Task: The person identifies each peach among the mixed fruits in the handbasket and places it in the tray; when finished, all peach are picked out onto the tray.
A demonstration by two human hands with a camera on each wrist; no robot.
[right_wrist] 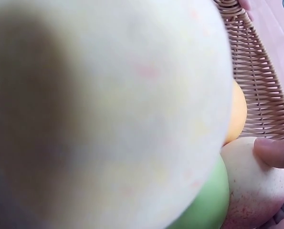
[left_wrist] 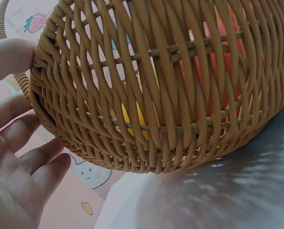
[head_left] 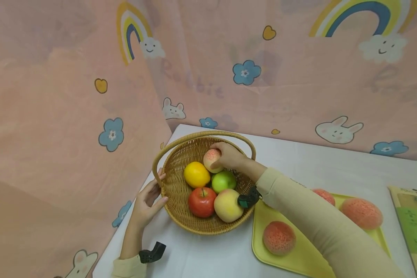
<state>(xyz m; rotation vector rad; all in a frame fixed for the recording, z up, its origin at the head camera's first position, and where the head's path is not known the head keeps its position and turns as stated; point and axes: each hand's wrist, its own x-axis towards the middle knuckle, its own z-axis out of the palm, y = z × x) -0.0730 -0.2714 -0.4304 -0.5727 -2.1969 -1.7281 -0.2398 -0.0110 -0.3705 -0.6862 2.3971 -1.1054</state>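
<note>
My right hand (head_left: 230,156) holds a pale pink-speckled peach (head_left: 212,159) inside the wicker basket (head_left: 175,193), near its back wall; in the right wrist view the thumb presses on this peach (right_wrist: 256,188). My left hand (head_left: 146,202) grips the basket's left rim at the foot of the handle, thumb and fingers on either side, as the left wrist view also shows. Around the held peach lie a yellow lemon-like fruit (head_left: 197,175), a green apple (head_left: 224,182), a red apple (head_left: 202,202) and a pale yellow round fruit (head_left: 228,205).
To the right of the basket, partly beneath my right arm, a yellow tray (head_left: 264,255) bears several reddish peaches, one peach (head_left: 279,238) near its left side. A green-and-tan packet (head_left: 415,224) lies at the far right. Printed pink cloth (head_left: 208,100) hangs behind the white table (head_left: 288,154).
</note>
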